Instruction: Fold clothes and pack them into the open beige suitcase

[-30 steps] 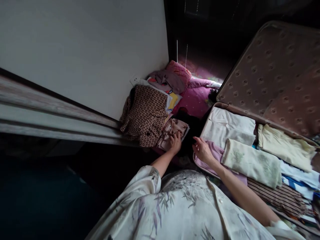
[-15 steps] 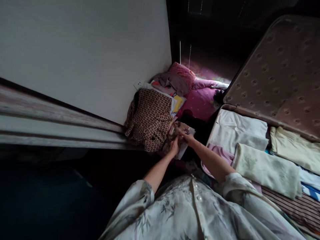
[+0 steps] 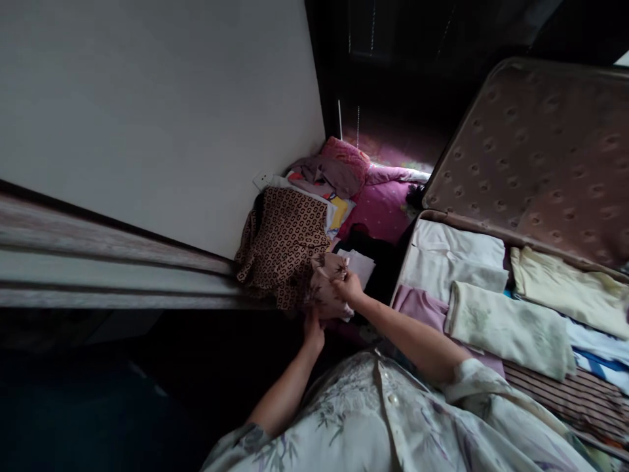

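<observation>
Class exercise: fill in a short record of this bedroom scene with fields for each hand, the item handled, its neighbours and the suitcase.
Left hand: grips the lower edge of the floral garment.
Right hand: pinches the same garment from above.
Neighbours: brown patterned garment to its left, pink bedding behind.
Suitcase: open, lid raised, with folded clothes inside, a pale green folded cloth on top.

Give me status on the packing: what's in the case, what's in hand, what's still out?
Done: folded pieces already lie in rows in the open suitcase, including a pale green towel. In hand: the left hand and right hand both grip a folded floral garment beside the case. Left: a brown patterned shirt and a heap of clothes against the wall.
</observation>
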Demonstrator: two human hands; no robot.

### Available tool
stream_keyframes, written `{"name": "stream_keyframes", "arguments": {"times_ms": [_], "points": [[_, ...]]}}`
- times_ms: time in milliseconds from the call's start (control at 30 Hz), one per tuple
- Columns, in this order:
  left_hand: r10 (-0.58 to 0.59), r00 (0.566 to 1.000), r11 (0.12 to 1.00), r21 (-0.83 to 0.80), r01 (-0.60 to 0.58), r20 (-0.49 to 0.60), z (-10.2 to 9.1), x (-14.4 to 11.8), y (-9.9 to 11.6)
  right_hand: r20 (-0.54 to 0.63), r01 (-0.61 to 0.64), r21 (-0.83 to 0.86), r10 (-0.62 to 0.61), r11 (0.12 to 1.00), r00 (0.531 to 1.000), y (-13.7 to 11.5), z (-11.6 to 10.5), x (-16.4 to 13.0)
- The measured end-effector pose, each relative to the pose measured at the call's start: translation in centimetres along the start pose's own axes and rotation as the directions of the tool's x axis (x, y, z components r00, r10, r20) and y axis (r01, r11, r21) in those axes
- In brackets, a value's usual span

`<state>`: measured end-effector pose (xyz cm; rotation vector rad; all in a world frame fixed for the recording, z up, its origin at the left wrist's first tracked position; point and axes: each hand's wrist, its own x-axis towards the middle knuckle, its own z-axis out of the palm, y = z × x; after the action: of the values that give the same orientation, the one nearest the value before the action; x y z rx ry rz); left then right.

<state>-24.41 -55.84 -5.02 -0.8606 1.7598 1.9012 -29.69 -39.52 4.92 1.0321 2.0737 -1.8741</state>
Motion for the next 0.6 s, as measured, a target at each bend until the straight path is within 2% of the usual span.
{"name": "stream_keyframes", "arguments": {"times_ms": [67,133,200,267,333,433,533,600], "points": [[-0.029,0.995,0.999,-0.014,0.031,0.095,0.2,-0.9,0.7,0.042,-0.011,0.201,0.003,0.98,0.999,-1.6,0.1,-2.1],[-0.018,0.978,1.0,0.019,0.014,0.206,1.2,-1.8,2.0,0.09,-0.041,0.452,0.0,0.891,0.996,-3.3,-0.5,-4.0],[0.046,0.948,0.999,-0.003,-0.047,0.315,2.8,-2.6,3.6,0.126,-0.063,0.634,-0.022,0.771,0.992,-5.1,-2.1,-5.6],[0.144,0.898,0.989,-0.088,-0.118,0.416,4.9,-3.4,5.3,0.13,-0.057,0.733,-0.057,0.678,0.99,-6.5,-4.6,-6.9],[0.193,0.836,0.979,-0.154,-0.132,0.514,7.3,-4.2,6.9,0.093,-0.017,0.788,-0.092,0.616,0.991,-7.5,-8.1,-8.0],[0.178,0.743,0.981,-0.179,-0.079,0.646,11.9,-5.8,8.6,-0.032,0.088,0.832,-0.111,0.547,0.993,-7.4,-14.6,-9.4],[0.159,0.686,0.987,-0.126,-0.098,0.71,18.2,-7.8,9.5,-0.217,0.226,0.853,-0.075,0.471,0.973,-5.5,-21.9,-10.2],[0.151,0.621,0.985,-0.067,-0.157,0.769,23.3,-9.4,9.7,-0.36,0.336,0.839,-0.026,0.429,0.932,-3.5,-26.8,-10.3]]}}
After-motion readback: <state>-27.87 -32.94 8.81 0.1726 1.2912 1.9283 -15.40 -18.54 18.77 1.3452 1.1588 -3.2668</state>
